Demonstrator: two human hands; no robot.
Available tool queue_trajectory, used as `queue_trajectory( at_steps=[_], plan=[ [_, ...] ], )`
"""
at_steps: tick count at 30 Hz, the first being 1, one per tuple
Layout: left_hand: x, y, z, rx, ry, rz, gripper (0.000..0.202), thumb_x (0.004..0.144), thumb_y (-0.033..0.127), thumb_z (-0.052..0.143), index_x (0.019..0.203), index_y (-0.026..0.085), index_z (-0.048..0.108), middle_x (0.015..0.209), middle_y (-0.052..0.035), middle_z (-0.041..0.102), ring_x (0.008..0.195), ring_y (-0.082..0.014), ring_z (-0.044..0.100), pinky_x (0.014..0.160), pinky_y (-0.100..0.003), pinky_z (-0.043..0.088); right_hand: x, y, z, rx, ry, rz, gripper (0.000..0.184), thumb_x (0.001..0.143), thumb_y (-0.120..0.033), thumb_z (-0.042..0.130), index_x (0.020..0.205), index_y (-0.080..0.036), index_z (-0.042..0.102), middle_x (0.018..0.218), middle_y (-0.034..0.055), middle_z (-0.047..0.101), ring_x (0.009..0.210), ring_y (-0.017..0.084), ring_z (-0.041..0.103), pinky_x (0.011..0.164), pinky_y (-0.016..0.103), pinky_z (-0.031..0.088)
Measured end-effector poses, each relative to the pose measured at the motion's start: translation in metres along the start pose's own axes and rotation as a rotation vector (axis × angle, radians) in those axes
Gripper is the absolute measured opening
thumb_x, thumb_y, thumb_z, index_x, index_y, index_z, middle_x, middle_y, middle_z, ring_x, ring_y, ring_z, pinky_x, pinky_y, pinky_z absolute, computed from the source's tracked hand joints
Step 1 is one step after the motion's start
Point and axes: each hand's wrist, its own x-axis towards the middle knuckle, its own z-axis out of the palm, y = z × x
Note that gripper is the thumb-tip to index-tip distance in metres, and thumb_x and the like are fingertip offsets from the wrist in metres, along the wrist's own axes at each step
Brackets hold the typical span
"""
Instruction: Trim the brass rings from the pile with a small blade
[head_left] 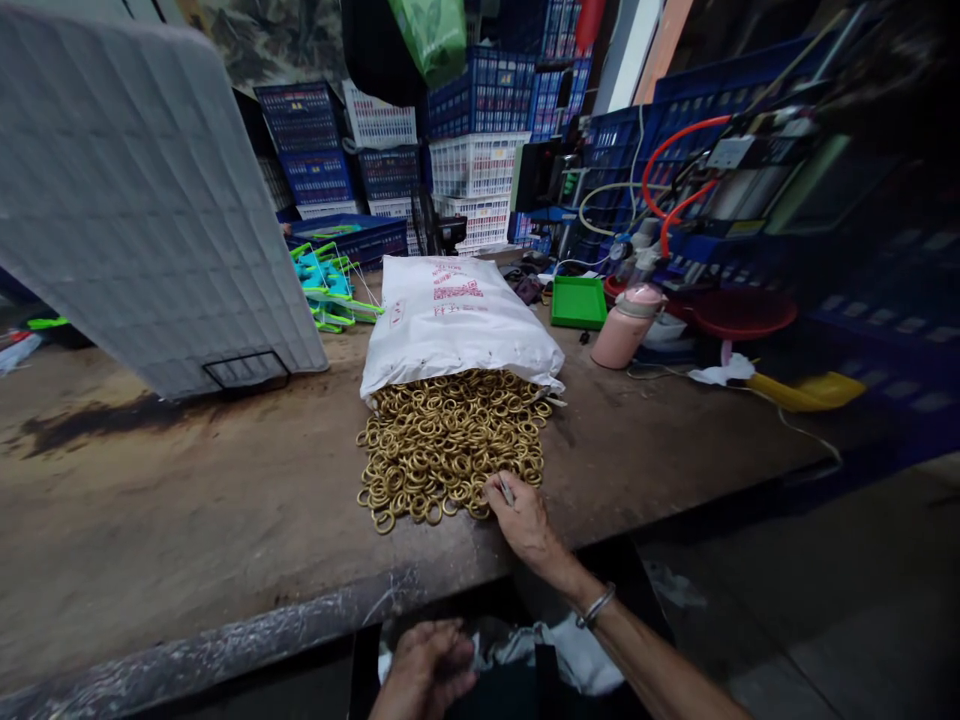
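Note:
A pile of brass rings (450,440) spills from an open white sack (457,320) onto the worn workbench (187,500). My right hand (521,515) rests at the near edge of the pile, its fingers curled round a thin metal rod, and a bracelet sits on its wrist. My left hand (424,665) is below the bench's front edge, closed on the rim of a white bag (577,655) that hangs under the table.
A grey ribbed panel (150,190) leans at the left. A pink flask (626,325), a green tray (579,302), a red bowl (742,312) and a yellow scoop (806,392) stand at the right. Stacked blue and white crates (465,130) fill the back.

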Motion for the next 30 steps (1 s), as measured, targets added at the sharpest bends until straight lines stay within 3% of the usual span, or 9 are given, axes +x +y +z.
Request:
queue_trajectory(
  at_steps=[3,6,8,11,15,18,23,27,30],
  plan=[
    [-0.019,0.013,0.009,0.192,-0.159,0.167,0.034,0.056,0.041,0.072,0.069,0.012,0.059,0.06,-0.0015,0.056,0.05,-0.0115,0.052,0.039,-0.019,0.038,-0.004,-0.007,0.0,0.112,-0.053,0.068,0.018,0.074,-0.03,0.043,0.062,-0.017,0.049,0.057,-0.0038,0.047,0.056,0.009,0.042,0.057,0.021,0.035],
    [-0.028,0.032,0.021,0.419,-0.062,0.478,0.028,0.068,0.04,0.063,0.081,0.016,0.06,0.061,0.0009,0.055,0.044,-0.0083,0.043,0.039,-0.019,0.036,-0.011,-0.017,0.0,0.251,-0.182,0.172,0.014,0.071,-0.028,0.045,0.065,-0.016,0.051,0.056,-0.0042,0.048,0.053,0.008,0.042,0.053,0.019,0.034],
    [-0.028,0.045,0.028,0.516,0.015,0.715,0.025,0.07,0.033,0.061,0.09,0.017,0.061,0.07,-0.0002,0.057,0.057,-0.0104,0.05,0.054,-0.02,0.042,-0.017,-0.024,0.001,0.338,-0.278,0.246,0.011,0.071,-0.027,0.046,0.069,-0.017,0.05,0.055,-0.0058,0.047,0.047,0.006,0.038,0.046,0.018,0.031],
    [-0.022,0.059,0.036,0.613,-0.008,0.867,0.03,0.072,0.028,0.059,0.101,0.018,0.062,0.079,-0.0029,0.061,0.073,-0.0149,0.055,0.072,-0.024,0.043,-0.025,-0.032,0.002,0.463,-0.419,0.354,0.01,0.07,-0.027,0.047,0.076,-0.018,0.048,0.052,-0.0082,0.044,0.039,0.004,0.03,0.038,0.016,0.023],
    [-0.018,0.067,0.041,0.641,-0.163,0.825,0.024,0.074,0.026,0.055,0.093,0.019,0.067,0.084,-0.0056,0.066,0.079,-0.0193,0.057,0.076,-0.027,0.042,-0.032,-0.036,0.005,0.56,-0.528,0.419,0.011,0.068,-0.024,0.047,0.077,-0.02,0.043,0.053,-0.0093,0.044,0.036,0.003,0.026,0.034,0.016,0.016],
    [-0.018,0.067,0.038,0.692,-0.146,0.827,0.018,0.075,0.026,0.054,0.079,0.019,0.069,0.071,-0.0037,0.066,0.069,-0.0187,0.057,0.07,-0.026,0.043,-0.033,-0.033,0.006,0.475,-0.548,0.402,0.01,0.072,-0.024,0.042,0.081,-0.02,0.043,0.051,-0.0091,0.045,0.034,0.004,0.025,0.035,0.017,0.017],
    [-0.014,0.063,0.03,0.751,-0.025,0.911,0.013,0.072,0.024,0.057,0.071,0.019,0.068,0.064,-0.0015,0.063,0.062,-0.0168,0.054,0.064,-0.024,0.04,-0.032,-0.038,0.002,0.139,-0.374,0.104,0.019,0.08,-0.03,0.04,0.067,-0.017,0.047,0.051,-0.005,0.046,0.051,0.008,0.043,0.051,0.019,0.031],
    [-0.014,0.064,0.031,0.751,-0.058,0.908,0.012,0.071,0.025,0.058,0.073,0.019,0.068,0.065,-0.0014,0.063,0.063,-0.0164,0.054,0.065,-0.024,0.04,-0.034,-0.047,0.003,-0.045,-0.354,-0.064,0.02,0.079,-0.033,0.045,0.066,-0.018,0.047,0.058,-0.0051,0.045,0.055,0.008,0.039,0.051,0.019,0.028],
    [-0.018,0.067,0.036,0.667,-0.091,0.821,0.016,0.072,0.031,0.057,0.067,0.016,0.062,0.058,0.0005,0.058,0.056,-0.0129,0.05,0.057,-0.022,0.039,-0.035,-0.049,0.008,-0.082,-0.34,-0.069,0.02,0.079,-0.03,0.044,0.063,-0.018,0.044,0.056,-0.0061,0.041,0.054,0.008,0.036,0.05,0.019,0.026]
  ],
)
